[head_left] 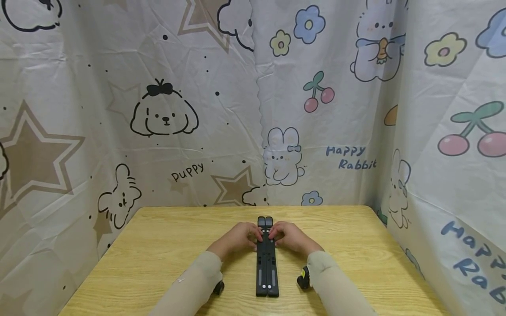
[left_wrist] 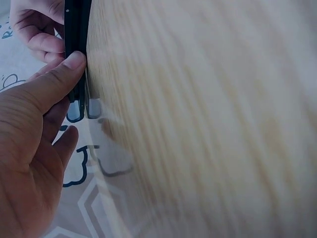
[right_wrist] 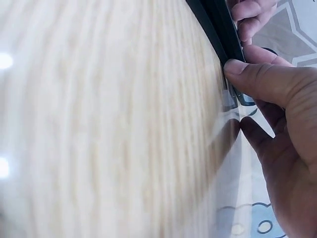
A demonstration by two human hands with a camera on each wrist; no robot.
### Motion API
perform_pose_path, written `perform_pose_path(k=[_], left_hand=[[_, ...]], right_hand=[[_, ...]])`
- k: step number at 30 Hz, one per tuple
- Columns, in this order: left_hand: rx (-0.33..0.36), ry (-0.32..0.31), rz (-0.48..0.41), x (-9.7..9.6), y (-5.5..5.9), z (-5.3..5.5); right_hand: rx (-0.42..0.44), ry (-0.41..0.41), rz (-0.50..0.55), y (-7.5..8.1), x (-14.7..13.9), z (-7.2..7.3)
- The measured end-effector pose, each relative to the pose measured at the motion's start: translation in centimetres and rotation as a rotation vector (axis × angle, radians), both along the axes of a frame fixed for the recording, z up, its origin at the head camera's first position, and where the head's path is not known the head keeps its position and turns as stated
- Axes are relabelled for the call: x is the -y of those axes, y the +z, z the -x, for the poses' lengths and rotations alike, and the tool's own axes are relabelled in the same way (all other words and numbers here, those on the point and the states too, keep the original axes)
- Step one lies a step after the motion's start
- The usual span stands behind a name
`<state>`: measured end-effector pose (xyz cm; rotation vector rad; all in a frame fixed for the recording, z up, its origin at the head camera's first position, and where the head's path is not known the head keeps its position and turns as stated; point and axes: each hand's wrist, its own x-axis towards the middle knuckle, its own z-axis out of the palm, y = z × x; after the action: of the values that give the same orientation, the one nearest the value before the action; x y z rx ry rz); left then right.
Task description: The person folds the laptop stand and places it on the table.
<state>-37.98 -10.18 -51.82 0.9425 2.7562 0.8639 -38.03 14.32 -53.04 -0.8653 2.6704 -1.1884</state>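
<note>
A folded black laptop stand [head_left: 267, 267] lies lengthwise on the wooden table, its two long bars side by side. Grey pads show at its far end, and silver rivets dot both ends. My left hand [head_left: 239, 237] grips its left edge near the far end; in the left wrist view the thumb [left_wrist: 74, 60] presses the side of the stand [left_wrist: 77, 29]. Opposite, my right hand [head_left: 293, 237] holds the right edge at the same height, its thumb [right_wrist: 237, 67] against the bar in the right wrist view. The undersides of the fingers are partly hidden by the stand.
The light wood table [head_left: 170, 237] reaches back to a hanging printed curtain [head_left: 229, 109] with cartoon animals, stars and flowers. More curtain [head_left: 446, 184] hangs along the right side. A black wrist camera [head_left: 303, 278] sits at the right sleeve.
</note>
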Motion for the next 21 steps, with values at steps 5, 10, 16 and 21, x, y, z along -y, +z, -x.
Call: perform_pose_path(k=[5, 10, 16, 21], left_hand=[[-0.01, -0.014, 0.062, 0.3, 0.0, -0.4], [-0.026, -0.052, 0.139, 0.7, 0.6, -1.2], [-0.074, -0.084, 0.214, 0.8, 1.3, -2.1], [-0.104, -0.066, 0.21, 1.2, 1.5, -3.4]], right_hand=[[-0.093, 0.035, -0.051, 0.3, 0.5, -0.6], [-0.157, 0.044, -0.149, 0.9, 1.1, -1.7], [-0.174, 0.013, -0.22, 1.6, 1.1, -2.8], [-0.295, 0.023, -0.295, 1.7, 1.0, -3.8]])
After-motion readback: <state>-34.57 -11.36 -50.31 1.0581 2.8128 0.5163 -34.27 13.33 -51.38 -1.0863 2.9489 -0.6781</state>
